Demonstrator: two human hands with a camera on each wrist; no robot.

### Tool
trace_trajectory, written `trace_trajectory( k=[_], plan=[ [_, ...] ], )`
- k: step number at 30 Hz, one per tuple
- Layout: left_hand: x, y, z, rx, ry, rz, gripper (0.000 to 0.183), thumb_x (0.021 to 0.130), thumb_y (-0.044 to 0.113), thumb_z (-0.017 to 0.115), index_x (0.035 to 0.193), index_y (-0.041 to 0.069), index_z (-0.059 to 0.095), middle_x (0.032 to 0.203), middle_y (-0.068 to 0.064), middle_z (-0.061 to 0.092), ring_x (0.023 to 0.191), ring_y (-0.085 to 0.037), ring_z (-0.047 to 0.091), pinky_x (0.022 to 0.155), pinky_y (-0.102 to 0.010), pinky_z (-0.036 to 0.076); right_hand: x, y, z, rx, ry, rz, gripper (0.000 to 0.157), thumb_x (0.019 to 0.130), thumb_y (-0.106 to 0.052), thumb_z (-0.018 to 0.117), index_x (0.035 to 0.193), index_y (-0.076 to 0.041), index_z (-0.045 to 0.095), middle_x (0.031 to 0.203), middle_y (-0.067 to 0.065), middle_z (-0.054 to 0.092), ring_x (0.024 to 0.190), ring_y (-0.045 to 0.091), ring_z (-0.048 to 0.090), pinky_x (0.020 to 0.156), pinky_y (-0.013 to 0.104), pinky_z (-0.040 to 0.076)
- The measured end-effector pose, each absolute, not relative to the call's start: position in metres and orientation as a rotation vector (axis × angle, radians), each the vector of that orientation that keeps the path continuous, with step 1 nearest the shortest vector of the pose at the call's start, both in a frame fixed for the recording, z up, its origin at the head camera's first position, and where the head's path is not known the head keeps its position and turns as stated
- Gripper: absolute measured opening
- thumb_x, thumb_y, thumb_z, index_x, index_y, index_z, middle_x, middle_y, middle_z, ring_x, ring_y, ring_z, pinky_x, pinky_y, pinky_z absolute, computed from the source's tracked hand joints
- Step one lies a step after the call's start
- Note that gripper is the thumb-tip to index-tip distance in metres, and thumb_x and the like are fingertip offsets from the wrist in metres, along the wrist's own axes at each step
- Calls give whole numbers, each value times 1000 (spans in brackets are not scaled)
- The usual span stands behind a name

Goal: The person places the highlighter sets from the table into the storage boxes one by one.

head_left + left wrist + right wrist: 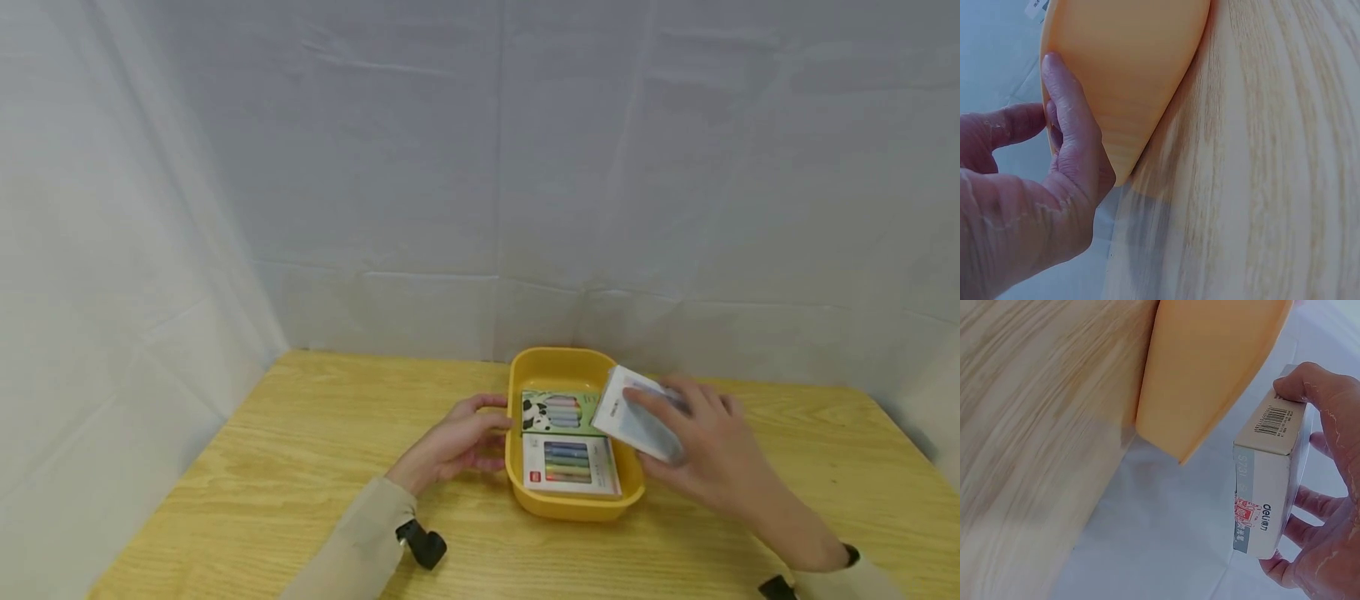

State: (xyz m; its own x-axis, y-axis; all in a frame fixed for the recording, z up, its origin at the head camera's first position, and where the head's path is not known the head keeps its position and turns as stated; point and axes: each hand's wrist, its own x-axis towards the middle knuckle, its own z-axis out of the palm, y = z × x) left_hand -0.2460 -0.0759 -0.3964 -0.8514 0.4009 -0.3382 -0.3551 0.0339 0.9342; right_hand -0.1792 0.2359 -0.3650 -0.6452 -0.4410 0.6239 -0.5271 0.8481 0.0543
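My right hand (708,446) grips a white deli highlighter box (630,414), held tilted over the right rim of a yellow plastic bin (558,508). In the right wrist view, the thumb lies on the barcode end of this box and the fingers curl around its far side. My left hand (457,442) touches the bin's left side, its fingers fairly straight along the outer wall and rim. Inside the bin lie a green panda-print pen box (536,412) and, nearer me, a white pen box (604,458) with coloured pens behind its window.
The bin stands on a wood-grain table (315,433) near the back edge. A pale cloth curtain (420,167) hangs behind the table and along the sides. Black straps (422,543) sit at both wrists.
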Motion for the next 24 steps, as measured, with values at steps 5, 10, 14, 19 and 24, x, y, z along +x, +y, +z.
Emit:
trace_trajectory(
  k=[5,10,14,19,24],
  plan=[
    [-246,-75,-396,53,1791,1868,52,91,16,56,139,10,35,127,-19,54,94,-22,61,65,-32,57,-180,229,-365,720,-2385,168,72,63,-42,78,130,-32,54,120,12,54,101,33,55,74,50,42],
    [-246,-75,-396,56,1790,1868,52,91,16,55,139,9,35,126,-19,55,92,-21,61,64,-32,57,-179,224,-365,746,-2404,163,75,62,-40,79,131,-33,53,123,12,53,104,32,53,76,49,40],
    [-246,-75,-396,59,1786,1867,52,91,16,55,138,9,35,126,-19,55,92,-21,61,64,-31,57,-179,220,-366,765,-2408,157,75,63,-40,79,132,-32,52,123,12,52,104,34,52,77,49,40],
    [-246,-75,-396,57,1785,1868,51,91,15,55,138,9,36,126,-19,55,92,-21,61,64,-31,57,-180,215,-366,781,-2421,143,76,63,-41,79,134,-33,50,124,12,52,104,34,52,78,48,40],
    [-247,-75,-398,57,1787,1869,51,91,15,55,138,9,36,126,-19,55,94,-22,61,65,-32,56,-180,209,-366,801,-2425,130,78,63,-43,79,135,-34,49,125,12,51,103,32,53,76,45,40]
  ],
)
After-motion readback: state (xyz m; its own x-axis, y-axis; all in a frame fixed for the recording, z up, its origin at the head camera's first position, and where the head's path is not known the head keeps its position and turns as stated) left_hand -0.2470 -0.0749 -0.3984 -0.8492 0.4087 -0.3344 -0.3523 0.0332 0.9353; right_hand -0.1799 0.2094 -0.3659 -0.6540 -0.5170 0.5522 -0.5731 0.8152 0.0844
